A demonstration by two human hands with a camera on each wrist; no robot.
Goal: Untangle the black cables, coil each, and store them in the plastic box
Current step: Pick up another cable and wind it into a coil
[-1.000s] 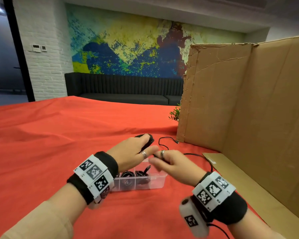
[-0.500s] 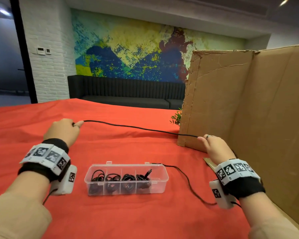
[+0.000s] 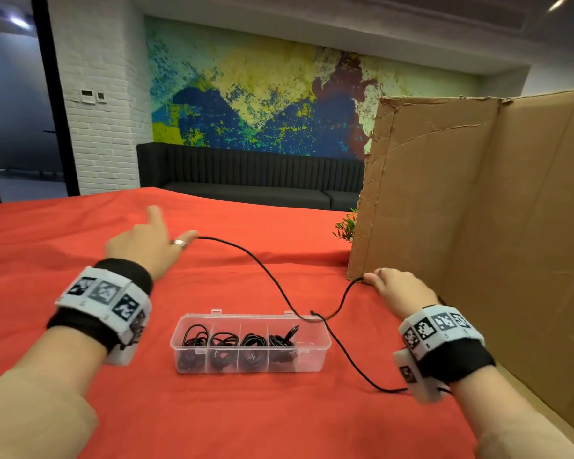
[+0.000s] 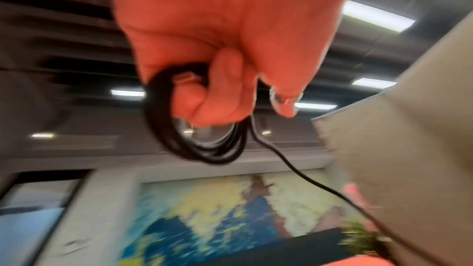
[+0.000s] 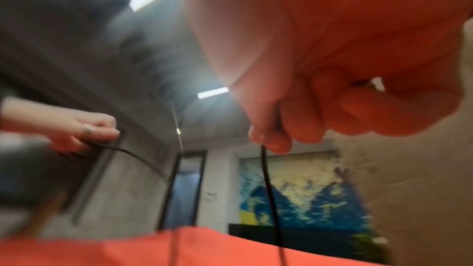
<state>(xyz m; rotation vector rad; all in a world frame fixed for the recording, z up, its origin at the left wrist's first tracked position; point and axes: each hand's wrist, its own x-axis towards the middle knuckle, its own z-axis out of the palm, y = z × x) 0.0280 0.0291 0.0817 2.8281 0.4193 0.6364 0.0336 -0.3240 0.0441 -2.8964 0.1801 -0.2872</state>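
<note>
A clear plastic box [image 3: 315,359] lies on the red cloth between my arms; several of its compartments hold coiled black cables [image 3: 224,347]. My left hand [image 3: 166,236] is raised beyond the box and grips a small coil of black cable [image 4: 158,128] in its curled fingers [image 4: 217,96]. From it the cable [image 3: 262,270] sags down to the box's right end and rises to my right hand [image 3: 388,283], which pinches it [image 5: 267,179] by the cardboard's corner. Another black strand [image 3: 348,362] runs from the box's right end to under my right wrist.
A tall folded cardboard sheet [image 3: 461,210] stands along the right side, with a small green plant [image 3: 345,225] behind its corner. The red cloth [image 3: 63,233] spreads wide to the left and far side. A dark sofa [image 3: 246,180] and a painted wall lie beyond.
The cable was stretched taut between my hands; my left hand has since swung in toward the middle, and the cable now hangs slack over the box. My right hand stays by the cardboard.
</note>
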